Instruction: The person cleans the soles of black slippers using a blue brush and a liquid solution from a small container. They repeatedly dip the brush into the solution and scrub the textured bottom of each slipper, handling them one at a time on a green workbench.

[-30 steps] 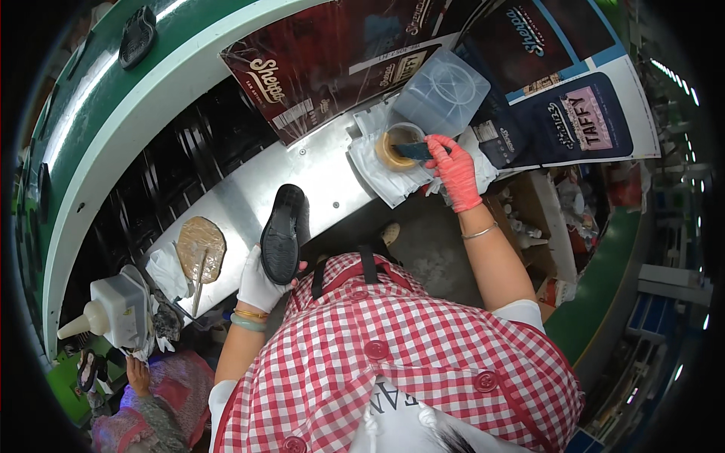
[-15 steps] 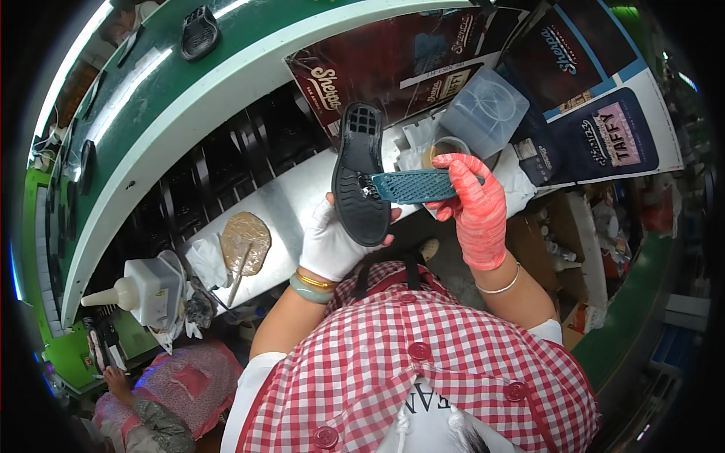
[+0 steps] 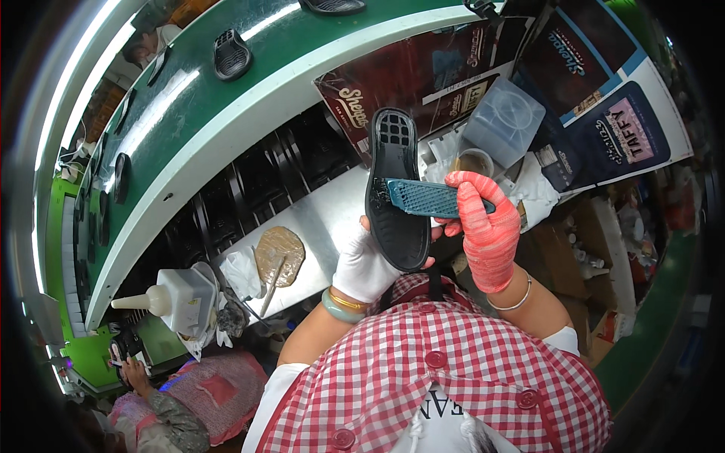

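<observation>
left hand [image 3: 366, 264] grips a black sole [image 3: 396, 189], right hand [image 3: 487, 230] holds a teal strap [image 3: 427, 198] on it, over the grey worktable [image 3: 317, 219]; green conveyor [image 3: 249, 90] beyond.

Shoe factory assembly line. Green conveyor belt [image 3: 226, 113] carries black soles [image 3: 230, 54] past a metal desk [image 3: 317, 226] with a glue bottle [image 3: 174, 298], glue-smeared pad [image 3: 279, 253] and stacked cardboard boxes [image 3: 604, 249].
</observation>
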`<state>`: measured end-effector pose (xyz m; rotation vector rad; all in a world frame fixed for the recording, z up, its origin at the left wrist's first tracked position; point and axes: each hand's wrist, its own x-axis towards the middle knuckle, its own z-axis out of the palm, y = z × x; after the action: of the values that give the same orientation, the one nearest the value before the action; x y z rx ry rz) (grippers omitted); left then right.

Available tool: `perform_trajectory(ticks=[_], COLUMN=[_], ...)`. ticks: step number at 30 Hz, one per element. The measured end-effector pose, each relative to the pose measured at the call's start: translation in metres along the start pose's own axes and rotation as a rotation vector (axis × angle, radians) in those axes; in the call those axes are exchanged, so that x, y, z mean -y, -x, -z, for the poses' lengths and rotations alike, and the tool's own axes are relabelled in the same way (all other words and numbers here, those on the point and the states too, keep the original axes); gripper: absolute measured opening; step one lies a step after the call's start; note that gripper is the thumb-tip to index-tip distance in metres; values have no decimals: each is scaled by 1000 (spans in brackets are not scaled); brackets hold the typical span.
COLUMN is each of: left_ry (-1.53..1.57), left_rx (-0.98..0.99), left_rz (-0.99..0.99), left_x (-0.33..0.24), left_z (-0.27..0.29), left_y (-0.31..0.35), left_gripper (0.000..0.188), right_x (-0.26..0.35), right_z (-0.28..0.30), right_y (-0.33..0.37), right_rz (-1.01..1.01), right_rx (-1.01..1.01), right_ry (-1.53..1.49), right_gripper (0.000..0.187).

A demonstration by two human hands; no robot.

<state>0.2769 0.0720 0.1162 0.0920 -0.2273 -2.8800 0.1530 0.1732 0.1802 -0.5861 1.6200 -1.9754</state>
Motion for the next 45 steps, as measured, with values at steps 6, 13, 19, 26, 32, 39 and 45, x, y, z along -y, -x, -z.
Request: perform_trajectory(ticks=[6, 13, 19, 26, 32, 39, 45], left_ry=[-97, -152, -141, -177, -182, -163, -290], left_rx=[-22, -5, -6, -14, -86, -238, -317], left_rz=[19, 104, 99, 39, 40, 16, 56], left_x=[1, -1, 0, 1, 2, 4, 4], left_z=[-2, -4, 0, -2, 2, 4, -5], left_y=[6, 9, 8, 2, 3, 3, 4], left_gripper=[73, 77, 78, 75, 73, 72, 72], right_x=[1, 17, 26, 11, 17, 24, 29], right_z=[7, 6, 9, 12, 15, 18, 23], right_y=[-12, -31, -28, -4, 1, 11, 7], right_rz=[77, 97, 45, -72, -158, -245, -237], right_rx=[-9, -52, 22, 67, 163, 237, 420], right_ry=[-16, 8, 92, 59, 69, 168, 243], right_gripper=[18, 17, 20, 21, 22, 20, 19])
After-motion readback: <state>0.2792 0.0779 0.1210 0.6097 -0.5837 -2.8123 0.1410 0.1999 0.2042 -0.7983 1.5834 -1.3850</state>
